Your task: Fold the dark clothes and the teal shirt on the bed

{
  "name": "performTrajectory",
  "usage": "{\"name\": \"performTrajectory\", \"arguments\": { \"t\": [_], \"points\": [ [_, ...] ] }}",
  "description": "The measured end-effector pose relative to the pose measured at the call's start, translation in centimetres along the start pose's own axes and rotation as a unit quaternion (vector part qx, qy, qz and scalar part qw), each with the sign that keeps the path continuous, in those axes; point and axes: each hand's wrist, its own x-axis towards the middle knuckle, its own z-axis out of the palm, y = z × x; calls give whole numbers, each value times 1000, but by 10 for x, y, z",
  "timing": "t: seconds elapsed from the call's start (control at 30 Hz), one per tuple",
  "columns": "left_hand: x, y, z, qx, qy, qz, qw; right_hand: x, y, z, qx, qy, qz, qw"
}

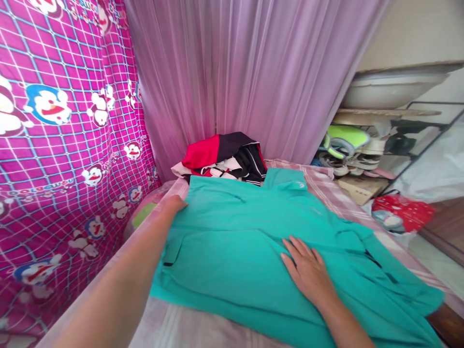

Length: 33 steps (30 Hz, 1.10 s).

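A teal hooded jacket [224, 256] lies spread over the bed, its hood [286, 180] toward the curtain and one sleeve reaching to the lower right. At the jacket's far left edge, my left hand [177, 205] is closed on the fabric, with most of its fingers hidden from view. My right hand [308, 270] rests flat on the middle of the jacket, fingers spread and holding nothing. A dark-tipped tab [173, 251] shows near the jacket's left side.
Folded red, black and white clothes [228, 157] are piled behind the jacket on the checked bedsheet [181, 324]. A purple curtain [235, 72] hangs behind, and a pink patterned cloth [72, 159] on the left. Shoes [362, 157] fill a rack at right, near a red bag [406, 212].
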Motion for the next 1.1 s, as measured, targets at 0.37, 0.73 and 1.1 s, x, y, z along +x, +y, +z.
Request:
{"name": "performTrajectory", "arguments": {
  "t": [0.37, 0.73, 1.1],
  "points": [
    [-42, 16, 0, 25, 74, -56, 995, 0, -3, -8, 14, -1, -2, 1000],
    [-50, 73, 20, 48, 107, 248, 962, 0, -4, -11, 31, -5, 2, 1000],
    [-57, 99, 29, 56, -43, 270, 960, 0, -8, -21, 40, -27, 1, 999]
  ]
}}
